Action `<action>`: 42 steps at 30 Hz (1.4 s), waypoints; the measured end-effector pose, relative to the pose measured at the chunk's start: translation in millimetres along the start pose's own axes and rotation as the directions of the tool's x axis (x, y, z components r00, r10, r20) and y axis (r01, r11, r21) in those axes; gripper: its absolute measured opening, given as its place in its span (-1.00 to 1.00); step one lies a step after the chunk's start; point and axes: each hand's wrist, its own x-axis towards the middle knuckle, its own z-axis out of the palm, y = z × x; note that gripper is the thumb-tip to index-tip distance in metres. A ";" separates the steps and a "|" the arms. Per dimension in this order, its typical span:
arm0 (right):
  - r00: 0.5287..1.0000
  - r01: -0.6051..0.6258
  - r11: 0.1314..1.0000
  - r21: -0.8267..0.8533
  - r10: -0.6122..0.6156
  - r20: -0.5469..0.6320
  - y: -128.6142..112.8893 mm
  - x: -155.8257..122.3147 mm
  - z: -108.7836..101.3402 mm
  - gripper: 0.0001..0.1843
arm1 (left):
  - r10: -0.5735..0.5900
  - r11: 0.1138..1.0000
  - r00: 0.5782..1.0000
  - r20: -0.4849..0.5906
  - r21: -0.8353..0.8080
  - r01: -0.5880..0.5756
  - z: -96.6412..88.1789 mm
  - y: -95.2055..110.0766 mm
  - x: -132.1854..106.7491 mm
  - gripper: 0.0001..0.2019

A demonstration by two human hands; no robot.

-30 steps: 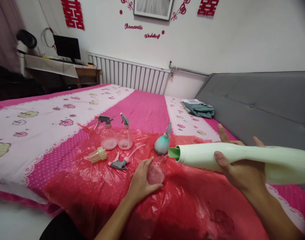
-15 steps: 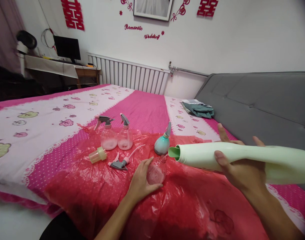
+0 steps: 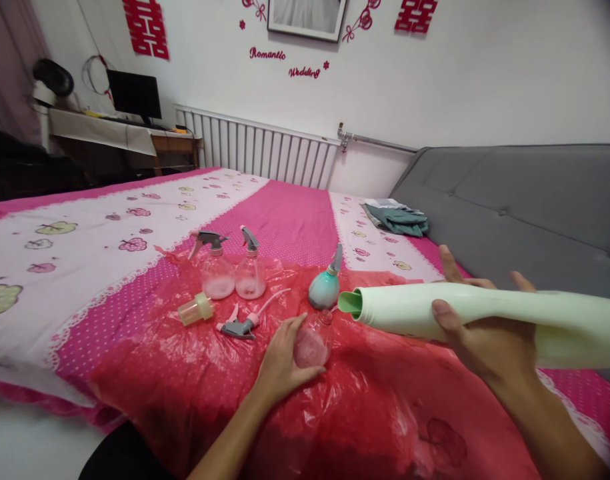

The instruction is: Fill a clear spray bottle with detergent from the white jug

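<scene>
My left hand (image 3: 285, 363) curls around a clear, open-necked spray bottle (image 3: 312, 343), tilted to the right on a red plastic sheet (image 3: 365, 413). My right hand (image 3: 489, 333) grips a pale green jug (image 3: 409, 307), held sideways. Its spout points left, just beside the bottle's neck; I see no stream between them. Behind the held bottle is a teal spray bottle (image 3: 325, 290) with a grey head. A loose grey and pink spray head (image 3: 241, 325) with a tube lies left of my left hand. Two clear spray bottles (image 3: 218, 277) with heads on stand farther back.
A small yellowish cup-like container (image 3: 195, 309) lies on its side at the left of the sheet. Folded clothes (image 3: 397, 219) rest on the bed near the grey headboard (image 3: 515, 200). A radiator (image 3: 255, 143) and a desk with a monitor (image 3: 135, 95) are beyond the bed.
The jug and my right hand have shifted very slightly to the right. My left hand and the bottle hold nearly the same place.
</scene>
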 end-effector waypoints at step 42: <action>1.000 0.021 0.999 -0.038 -0.020 0.010 0.2 -0.6 0.3 -0.22 | -0.007 1.000 1.000 0.008 -0.011 0.007 -0.2 1.0 -0.5 -0.04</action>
